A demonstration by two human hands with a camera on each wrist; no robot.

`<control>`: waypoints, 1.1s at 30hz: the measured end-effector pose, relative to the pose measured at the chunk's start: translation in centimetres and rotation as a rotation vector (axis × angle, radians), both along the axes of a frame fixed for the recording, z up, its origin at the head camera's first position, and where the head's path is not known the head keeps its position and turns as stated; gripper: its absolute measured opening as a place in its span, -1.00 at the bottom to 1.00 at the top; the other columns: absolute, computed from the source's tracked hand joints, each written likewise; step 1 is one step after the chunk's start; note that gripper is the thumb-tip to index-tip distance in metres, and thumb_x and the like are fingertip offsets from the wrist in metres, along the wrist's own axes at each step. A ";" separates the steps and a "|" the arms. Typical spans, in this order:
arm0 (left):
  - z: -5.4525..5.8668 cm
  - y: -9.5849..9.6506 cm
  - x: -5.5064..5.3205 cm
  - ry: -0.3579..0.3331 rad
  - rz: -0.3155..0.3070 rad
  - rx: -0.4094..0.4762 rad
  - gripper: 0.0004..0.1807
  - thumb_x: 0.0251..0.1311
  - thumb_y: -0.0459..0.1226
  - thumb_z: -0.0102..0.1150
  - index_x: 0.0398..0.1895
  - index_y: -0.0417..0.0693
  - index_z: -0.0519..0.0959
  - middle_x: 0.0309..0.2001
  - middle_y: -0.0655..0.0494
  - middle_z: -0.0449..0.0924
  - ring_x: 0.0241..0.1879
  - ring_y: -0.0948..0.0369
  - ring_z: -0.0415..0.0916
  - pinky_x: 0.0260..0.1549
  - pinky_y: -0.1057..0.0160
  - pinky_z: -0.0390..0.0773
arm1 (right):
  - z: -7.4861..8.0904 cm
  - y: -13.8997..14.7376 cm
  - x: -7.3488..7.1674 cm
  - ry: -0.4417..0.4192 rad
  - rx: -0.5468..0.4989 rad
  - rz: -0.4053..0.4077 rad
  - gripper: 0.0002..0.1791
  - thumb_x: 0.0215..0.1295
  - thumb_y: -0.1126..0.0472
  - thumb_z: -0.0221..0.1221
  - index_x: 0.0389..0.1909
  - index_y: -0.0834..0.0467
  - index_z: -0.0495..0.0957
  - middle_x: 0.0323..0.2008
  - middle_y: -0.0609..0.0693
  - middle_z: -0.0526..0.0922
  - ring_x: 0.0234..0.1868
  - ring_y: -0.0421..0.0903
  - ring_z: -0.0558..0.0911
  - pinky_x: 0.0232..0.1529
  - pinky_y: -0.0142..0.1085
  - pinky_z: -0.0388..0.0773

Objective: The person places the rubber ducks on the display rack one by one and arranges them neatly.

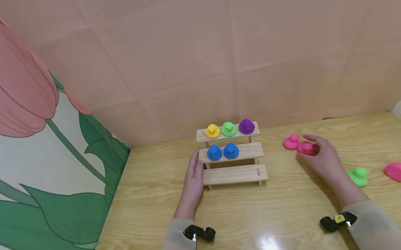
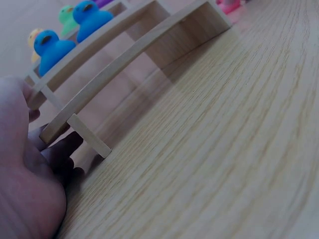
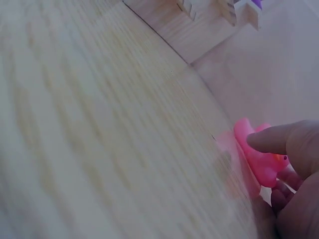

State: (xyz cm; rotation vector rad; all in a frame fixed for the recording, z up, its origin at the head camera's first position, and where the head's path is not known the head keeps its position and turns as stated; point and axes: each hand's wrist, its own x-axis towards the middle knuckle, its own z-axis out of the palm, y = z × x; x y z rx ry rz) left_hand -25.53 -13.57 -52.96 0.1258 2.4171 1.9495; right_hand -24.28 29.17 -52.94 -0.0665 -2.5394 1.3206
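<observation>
A three-tier wooden stand (image 1: 233, 175) stands on the table, its left end gripped by my left hand (image 1: 192, 178). In the left wrist view some of the fingers (image 2: 65, 148) reach beneath the lower shelf. Two blue rubber ducks (image 1: 222, 152) sit side by side on the middle tier. Yellow (image 1: 212, 131), green (image 1: 229, 129) and purple ducks (image 1: 246, 126) line the top tier, while the bottom tier is bare. To the right, my right hand (image 1: 324, 158) pinches a pink rubber duck (image 3: 259, 157) between thumb and fingers, low over the table. Another pink duck (image 1: 291, 142) is right beside it.
A green duck (image 1: 359, 177) lies near my right wrist, partly covered by it. Farther right a pink duck-like piece (image 1: 399, 172) has its flat side showing. A draped cloth (image 1: 236, 50) hangs behind the table, and a tulip-printed panel (image 1: 21, 125) borders the left.
</observation>
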 end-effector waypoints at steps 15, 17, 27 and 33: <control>0.0 0.0 -0.1 -0.010 -0.003 0.007 -0.39 0.73 0.27 -0.20 0.75 0.66 0.14 0.74 0.22 0.14 0.73 0.06 0.00 0.67 -0.18 0.06 | 0.1 0.1 0.4 0.011 0.108 0.012 -0.33 0.38 0.31 0.51 0.45 0.37 0.54 0.24 0.44 0.63 0.14 0.30 0.60 0.00 -0.31 0.42; 0.0 0.0 -0.1 -0.006 -0.006 0.010 -0.38 0.73 0.27 -0.20 0.76 0.63 0.13 0.75 0.19 0.14 0.73 0.03 0.01 0.67 -0.20 0.07 | 0.0 0.1 0.5 0.010 0.113 0.004 -0.34 0.40 0.30 0.50 0.44 0.37 0.54 0.22 0.44 0.65 0.11 0.31 0.60 0.01 -0.25 0.43; 0.3 0.0 0.0 0.009 -0.003 0.012 -0.37 0.75 0.23 -0.19 0.78 0.54 0.14 0.73 0.16 0.17 0.72 0.02 0.04 0.66 -0.20 0.08 | 0.1 0.1 0.8 -0.044 0.075 -0.014 -0.30 0.51 0.16 0.44 0.54 0.32 0.46 0.25 0.42 0.59 0.14 0.30 0.57 -0.03 -0.36 0.43; 0.3 0.0 0.0 -0.012 0.005 -0.009 -0.38 0.73 0.27 -0.20 0.75 0.64 0.13 0.74 0.19 0.15 0.72 0.03 0.04 0.66 -0.19 0.09 | 0.7 -0.1 1.3 -0.081 -0.016 -0.018 -0.23 0.56 0.07 0.40 0.62 0.28 0.37 0.34 0.39 0.54 0.23 0.31 0.58 -0.09 -0.62 0.43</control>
